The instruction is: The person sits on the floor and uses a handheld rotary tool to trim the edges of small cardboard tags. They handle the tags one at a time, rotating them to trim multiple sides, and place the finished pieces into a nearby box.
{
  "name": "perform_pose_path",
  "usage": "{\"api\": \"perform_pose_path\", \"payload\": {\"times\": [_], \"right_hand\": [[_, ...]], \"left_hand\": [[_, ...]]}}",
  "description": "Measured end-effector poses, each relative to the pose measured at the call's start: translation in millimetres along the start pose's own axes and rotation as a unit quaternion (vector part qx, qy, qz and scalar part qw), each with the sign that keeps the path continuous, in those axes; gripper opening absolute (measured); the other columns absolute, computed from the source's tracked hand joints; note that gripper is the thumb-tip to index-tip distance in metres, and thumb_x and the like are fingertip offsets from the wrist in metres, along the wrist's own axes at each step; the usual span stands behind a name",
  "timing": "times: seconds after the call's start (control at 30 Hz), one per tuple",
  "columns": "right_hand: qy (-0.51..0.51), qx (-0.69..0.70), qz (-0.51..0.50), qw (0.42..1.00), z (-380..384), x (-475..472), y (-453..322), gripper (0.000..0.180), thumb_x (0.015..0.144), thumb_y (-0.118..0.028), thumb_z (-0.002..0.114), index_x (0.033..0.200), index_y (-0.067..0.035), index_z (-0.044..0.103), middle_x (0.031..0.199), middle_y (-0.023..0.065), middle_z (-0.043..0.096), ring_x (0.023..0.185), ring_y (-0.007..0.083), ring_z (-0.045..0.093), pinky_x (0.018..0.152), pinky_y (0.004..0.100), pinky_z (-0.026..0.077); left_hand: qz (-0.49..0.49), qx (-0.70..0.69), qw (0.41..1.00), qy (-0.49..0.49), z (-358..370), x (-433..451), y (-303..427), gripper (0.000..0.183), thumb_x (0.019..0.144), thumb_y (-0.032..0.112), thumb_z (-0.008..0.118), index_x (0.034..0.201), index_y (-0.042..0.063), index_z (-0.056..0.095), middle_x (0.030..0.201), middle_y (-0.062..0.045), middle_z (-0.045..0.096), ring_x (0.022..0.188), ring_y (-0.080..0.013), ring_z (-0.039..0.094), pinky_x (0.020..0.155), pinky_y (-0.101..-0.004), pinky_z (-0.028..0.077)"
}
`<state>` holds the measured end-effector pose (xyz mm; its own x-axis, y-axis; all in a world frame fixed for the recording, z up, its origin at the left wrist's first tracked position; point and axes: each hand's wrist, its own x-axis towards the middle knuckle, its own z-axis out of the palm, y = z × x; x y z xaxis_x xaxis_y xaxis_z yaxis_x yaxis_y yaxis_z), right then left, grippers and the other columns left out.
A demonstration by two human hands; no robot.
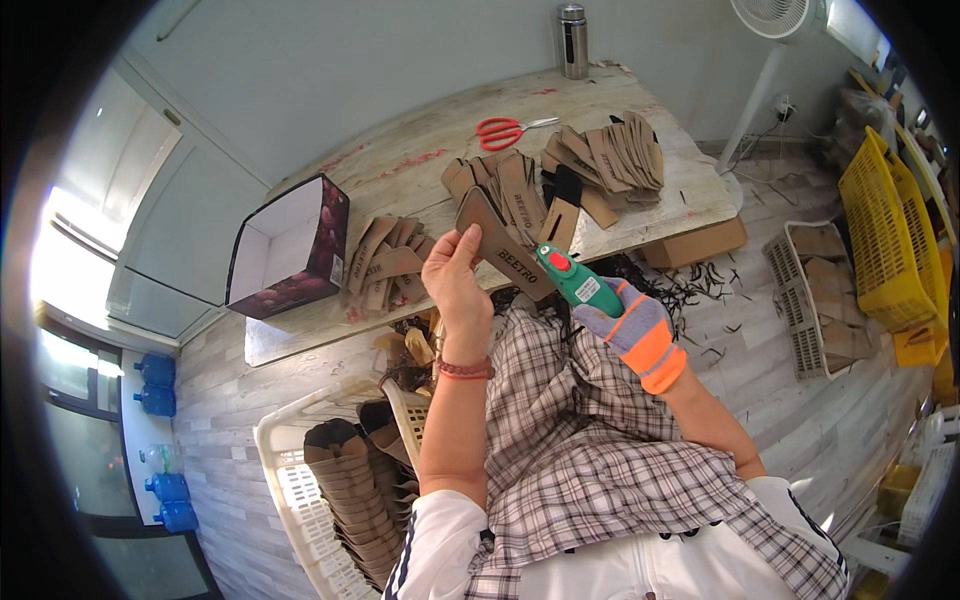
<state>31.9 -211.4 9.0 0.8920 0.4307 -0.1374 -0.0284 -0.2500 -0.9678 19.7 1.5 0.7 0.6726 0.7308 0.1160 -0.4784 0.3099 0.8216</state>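
Observation:
My bare left hand pinches the upper end of a flat brown piece with dark printed lettering, perhaps leather or fabric. My right hand, in a grey and orange work glove, is wrapped around a small green handheld tool with a red button. The tool's front end meets the right edge of the brown piece; its working tip is too small to make out. Behind my hands, similar brown pieces lie in a fanned pile, beside a piece with a black end.
More brown pieces lie in piles to the right and left on the worn table. Red-handled scissors, an open box and a steel flask stand there too. A white basket holds stacked pieces; dark scraps litter the floor.

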Motion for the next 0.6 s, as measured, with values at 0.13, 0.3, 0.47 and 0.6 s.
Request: {"api": "perform_pose_path", "payload": {"times": [0.13,0.3,0.47,0.6], "right_hand": [[-0.002,0.036,-0.014,0.999,-2,-4,12,0.049,0.076,-0.026,0.076,0.112,0.001,0.056,0.084,0.0030,0.064,0.068,0.0054,0.056,0.059,0.0203,0.047],[0.032,-0.009,-0.048,0.998,-10,-13,9,0.047,0.078,-0.024,0.076,0.112,0.001,0.056,0.082,0.0015,0.063,0.068,0.0043,0.055,0.059,0.0195,0.045],[0.039,0.042,-0.037,0.998,-12,-14,15,0.044,0.078,-0.022,0.075,0.112,0.000,0.057,0.084,-0.0003,0.063,0.067,0.0041,0.053,0.058,0.0191,0.044],[0.039,0.046,-0.049,0.997,-14,-14,16,0.044,0.078,-0.020,0.075,0.112,0.000,0.056,0.086,0.0001,0.063,0.069,0.0043,0.053,0.059,0.0190,0.044]], "left_hand": [[-0.029,-0.026,0.999,0.018,10,-20,-15,0.008,0.080,0.004,0.070,0.082,0.004,0.062,0.077,-0.003,0.066,0.063,-0.0088,0.057,0.058,-0.0206,0.043],[-0.070,-0.032,0.997,0.024,23,-37,-23,0.007,0.081,0.006,0.070,0.081,0.004,0.064,0.074,0.000,0.064,0.059,-0.0056,0.052,0.054,-0.0183,0.039],[-0.101,-0.031,0.994,-0.005,24,-52,-29,0.006,0.083,0.006,0.067,0.079,0.003,0.064,0.074,0.000,0.064,0.063,-0.0049,0.053,0.058,-0.0181,0.039],[-0.116,-0.026,0.993,-0.017,28,-65,-28,0.004,0.083,0.005,0.066,0.081,0.002,0.064,0.075,0.000,0.063,0.064,-0.0057,0.053,0.061,-0.0189,0.040]]}}
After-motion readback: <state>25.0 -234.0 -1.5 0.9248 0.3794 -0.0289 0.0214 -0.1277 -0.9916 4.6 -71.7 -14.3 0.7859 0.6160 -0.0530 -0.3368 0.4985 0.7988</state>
